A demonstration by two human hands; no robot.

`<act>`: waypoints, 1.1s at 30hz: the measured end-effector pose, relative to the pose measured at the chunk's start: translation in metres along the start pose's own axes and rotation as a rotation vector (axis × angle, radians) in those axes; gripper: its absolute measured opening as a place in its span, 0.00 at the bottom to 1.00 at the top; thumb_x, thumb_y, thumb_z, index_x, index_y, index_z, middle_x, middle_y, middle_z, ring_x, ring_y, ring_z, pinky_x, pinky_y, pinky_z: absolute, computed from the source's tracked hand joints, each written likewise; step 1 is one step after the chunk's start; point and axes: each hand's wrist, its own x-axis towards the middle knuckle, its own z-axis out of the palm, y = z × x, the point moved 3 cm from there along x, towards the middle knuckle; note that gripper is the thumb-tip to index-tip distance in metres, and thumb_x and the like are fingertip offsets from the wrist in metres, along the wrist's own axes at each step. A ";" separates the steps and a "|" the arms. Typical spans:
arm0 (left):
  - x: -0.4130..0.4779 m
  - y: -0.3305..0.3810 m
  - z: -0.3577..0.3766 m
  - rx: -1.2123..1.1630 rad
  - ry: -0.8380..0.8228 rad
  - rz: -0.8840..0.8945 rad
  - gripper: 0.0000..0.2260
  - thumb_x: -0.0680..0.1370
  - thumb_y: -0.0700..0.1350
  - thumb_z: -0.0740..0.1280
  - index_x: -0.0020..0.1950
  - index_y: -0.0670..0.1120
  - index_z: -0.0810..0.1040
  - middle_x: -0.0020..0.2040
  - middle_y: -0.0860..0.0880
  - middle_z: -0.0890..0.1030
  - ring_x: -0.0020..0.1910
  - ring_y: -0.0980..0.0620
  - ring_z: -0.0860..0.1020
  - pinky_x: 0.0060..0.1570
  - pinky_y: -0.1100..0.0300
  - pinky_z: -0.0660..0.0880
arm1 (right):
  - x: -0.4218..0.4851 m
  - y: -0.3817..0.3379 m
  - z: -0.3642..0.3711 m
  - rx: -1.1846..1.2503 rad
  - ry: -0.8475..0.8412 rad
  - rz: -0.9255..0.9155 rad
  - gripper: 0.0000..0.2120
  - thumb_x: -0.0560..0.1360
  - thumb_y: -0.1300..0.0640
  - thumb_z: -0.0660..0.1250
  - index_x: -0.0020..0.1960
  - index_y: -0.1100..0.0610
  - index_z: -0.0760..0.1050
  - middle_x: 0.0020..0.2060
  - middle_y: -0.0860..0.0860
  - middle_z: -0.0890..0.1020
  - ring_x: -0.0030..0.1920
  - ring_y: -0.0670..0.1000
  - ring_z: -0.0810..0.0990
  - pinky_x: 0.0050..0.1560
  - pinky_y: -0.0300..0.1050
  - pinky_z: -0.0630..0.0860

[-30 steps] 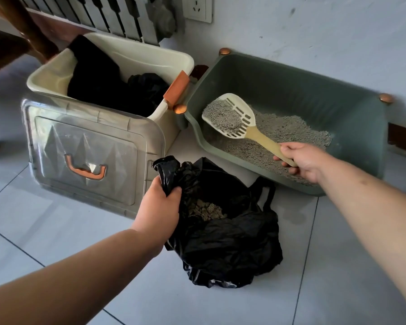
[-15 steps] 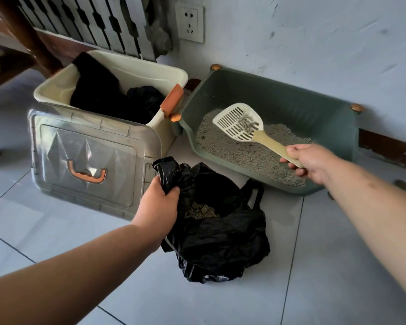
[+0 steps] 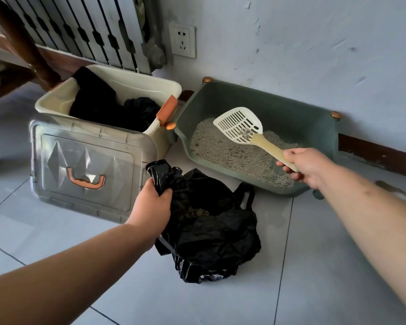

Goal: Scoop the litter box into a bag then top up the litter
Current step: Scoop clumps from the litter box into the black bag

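Right hand (image 3: 307, 167): fingers wrapped round the beige handle of the white slotted scoop (image 3: 239, 125), held above the grey litter (image 3: 227, 153) in the green plastic litter box (image 3: 291, 118). The heap it carried a second ago has sifted out, leaving one small clump.
Left hand (image 3: 150, 205): fingers clenching the rim of the black plastic bag (image 3: 211, 235), which lies open on the tiled floor (image 3: 314, 266) just before the box. Open tile lies right of the bag.

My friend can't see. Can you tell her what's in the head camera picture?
The right hand holds a slotted scoop with a small clump over the green litter box, while the left hand grips a black bag on the floor.
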 end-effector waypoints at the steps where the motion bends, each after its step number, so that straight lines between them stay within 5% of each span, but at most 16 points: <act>1: 0.000 0.000 -0.001 0.004 0.003 0.004 0.06 0.81 0.43 0.61 0.57 0.48 0.75 0.50 0.46 0.82 0.50 0.46 0.81 0.51 0.50 0.79 | -0.003 0.000 0.001 0.000 -0.002 -0.001 0.12 0.82 0.57 0.57 0.42 0.52 0.74 0.38 0.53 0.79 0.32 0.47 0.70 0.28 0.39 0.60; 12: 0.001 -0.007 -0.008 0.032 0.024 0.004 0.06 0.81 0.43 0.61 0.56 0.48 0.74 0.49 0.45 0.82 0.49 0.46 0.81 0.50 0.49 0.80 | -0.017 0.008 0.000 -0.017 -0.015 -0.029 0.10 0.82 0.57 0.58 0.60 0.54 0.74 0.40 0.52 0.80 0.33 0.46 0.72 0.20 0.34 0.62; 20: 0.005 -0.012 -0.015 0.006 0.058 -0.037 0.06 0.81 0.42 0.61 0.55 0.46 0.74 0.48 0.45 0.81 0.47 0.46 0.80 0.39 0.56 0.75 | -0.051 0.001 0.016 -0.012 -0.134 -0.144 0.10 0.82 0.58 0.59 0.60 0.53 0.75 0.42 0.52 0.81 0.35 0.47 0.71 0.21 0.34 0.63; 28: 0.017 -0.019 -0.027 -0.076 0.144 -0.141 0.07 0.81 0.43 0.62 0.58 0.45 0.74 0.48 0.45 0.80 0.48 0.45 0.80 0.50 0.50 0.77 | -0.099 0.009 0.032 -0.191 -0.224 -0.340 0.12 0.81 0.58 0.60 0.57 0.44 0.77 0.43 0.50 0.82 0.38 0.46 0.73 0.33 0.41 0.68; 31: 0.017 -0.023 -0.029 -0.097 0.160 -0.181 0.06 0.80 0.43 0.61 0.56 0.45 0.75 0.47 0.44 0.81 0.46 0.45 0.80 0.47 0.51 0.79 | -0.107 0.025 0.036 -0.360 -0.183 -0.424 0.12 0.79 0.57 0.63 0.57 0.41 0.75 0.39 0.44 0.80 0.32 0.39 0.75 0.35 0.32 0.68; 33: 0.017 -0.024 -0.029 -0.099 0.168 -0.189 0.05 0.80 0.41 0.61 0.53 0.46 0.75 0.45 0.44 0.81 0.43 0.46 0.80 0.42 0.54 0.77 | -0.109 0.036 0.038 -0.437 -0.149 -0.467 0.14 0.78 0.58 0.65 0.60 0.44 0.76 0.43 0.39 0.80 0.39 0.36 0.77 0.38 0.26 0.68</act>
